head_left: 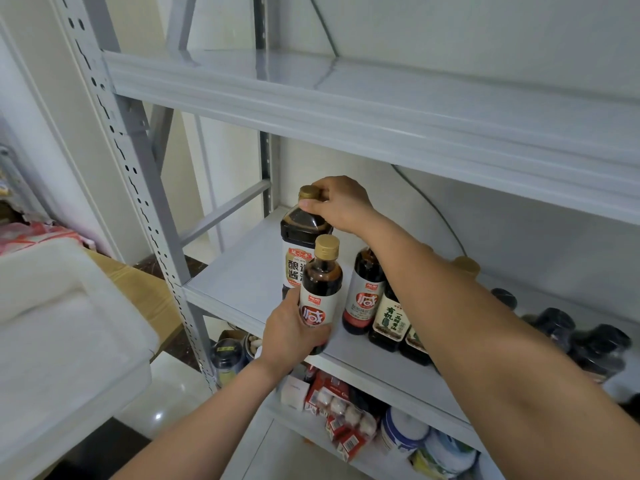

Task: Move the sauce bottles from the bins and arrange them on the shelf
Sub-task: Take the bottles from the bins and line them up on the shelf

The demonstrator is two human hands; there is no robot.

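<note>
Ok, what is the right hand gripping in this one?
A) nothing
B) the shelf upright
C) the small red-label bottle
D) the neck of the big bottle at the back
D: the right hand curls round the big bottle just under its gold cap; the small red-label bottle is in the left hand.

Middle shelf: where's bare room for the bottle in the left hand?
Bare: left end of the middle shelf, between the front upright and the large bottle; also the upper shelf. Crowded: right of it, labelled bottles, then dark-capped jars.
</note>
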